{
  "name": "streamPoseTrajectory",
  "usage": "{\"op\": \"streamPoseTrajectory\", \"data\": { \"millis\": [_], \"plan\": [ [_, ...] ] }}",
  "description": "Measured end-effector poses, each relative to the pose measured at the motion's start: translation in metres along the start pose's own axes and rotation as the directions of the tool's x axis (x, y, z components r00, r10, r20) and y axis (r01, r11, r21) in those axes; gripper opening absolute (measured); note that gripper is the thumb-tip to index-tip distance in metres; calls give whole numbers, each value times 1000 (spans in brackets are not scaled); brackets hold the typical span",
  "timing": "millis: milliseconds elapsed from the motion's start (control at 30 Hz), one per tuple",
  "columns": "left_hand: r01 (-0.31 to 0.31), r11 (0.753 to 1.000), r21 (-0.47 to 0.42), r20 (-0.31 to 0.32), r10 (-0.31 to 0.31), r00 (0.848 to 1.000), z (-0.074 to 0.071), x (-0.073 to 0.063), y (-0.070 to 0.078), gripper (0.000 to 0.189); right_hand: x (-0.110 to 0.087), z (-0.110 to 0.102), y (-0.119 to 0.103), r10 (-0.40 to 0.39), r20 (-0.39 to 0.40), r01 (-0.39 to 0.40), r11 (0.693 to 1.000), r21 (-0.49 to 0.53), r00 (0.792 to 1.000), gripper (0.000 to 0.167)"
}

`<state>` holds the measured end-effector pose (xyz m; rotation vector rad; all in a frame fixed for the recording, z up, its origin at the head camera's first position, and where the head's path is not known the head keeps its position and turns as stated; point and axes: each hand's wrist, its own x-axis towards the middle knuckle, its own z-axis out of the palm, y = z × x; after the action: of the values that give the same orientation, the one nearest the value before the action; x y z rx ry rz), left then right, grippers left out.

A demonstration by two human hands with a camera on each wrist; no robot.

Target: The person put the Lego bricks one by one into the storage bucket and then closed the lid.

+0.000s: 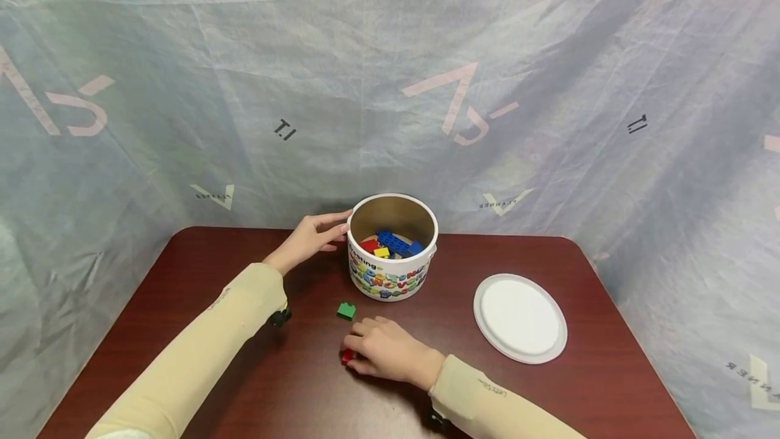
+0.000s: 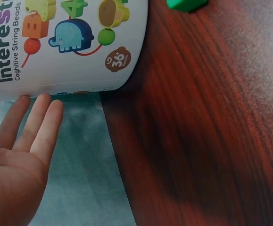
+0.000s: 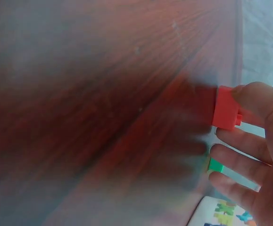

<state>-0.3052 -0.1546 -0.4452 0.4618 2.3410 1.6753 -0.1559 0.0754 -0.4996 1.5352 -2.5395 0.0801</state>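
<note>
A white round tub (image 1: 390, 283) with colourful printing stands at the back middle of the table, its top uncovered. Inside it lie several building blocks (image 1: 395, 242) in blue, red and yellow. My left hand (image 1: 309, 241) touches the tub's left side with fingers extended; the left wrist view shows its fingertips against the wall. In front of the tub, my right hand (image 1: 390, 349) pinches a red building block (image 3: 226, 108) between thumb and fingers, low over the table. A green building block (image 1: 346, 310) sits on the table between the right hand and the tub.
On the right of the dark red wooden table (image 1: 292, 385) lies a round white lid (image 1: 521, 318). A grey printed cloth (image 1: 341, 87) hangs behind the table and along its sides.
</note>
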Motion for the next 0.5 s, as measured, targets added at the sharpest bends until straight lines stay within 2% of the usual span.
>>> {"op": "streamPoseTrajectory", "data": {
  "millis": [200,500],
  "plan": [
    [1,1000,-16,-2,-1,1000,0,0,-2,55,-13,-15,6,36,-3,-36,999,35,999,16],
    [0,1000,4,-5,0,1000,2,-1,-1,55,-29,-51,34,31,-103,-28,999,39,994,19]
  ]
}}
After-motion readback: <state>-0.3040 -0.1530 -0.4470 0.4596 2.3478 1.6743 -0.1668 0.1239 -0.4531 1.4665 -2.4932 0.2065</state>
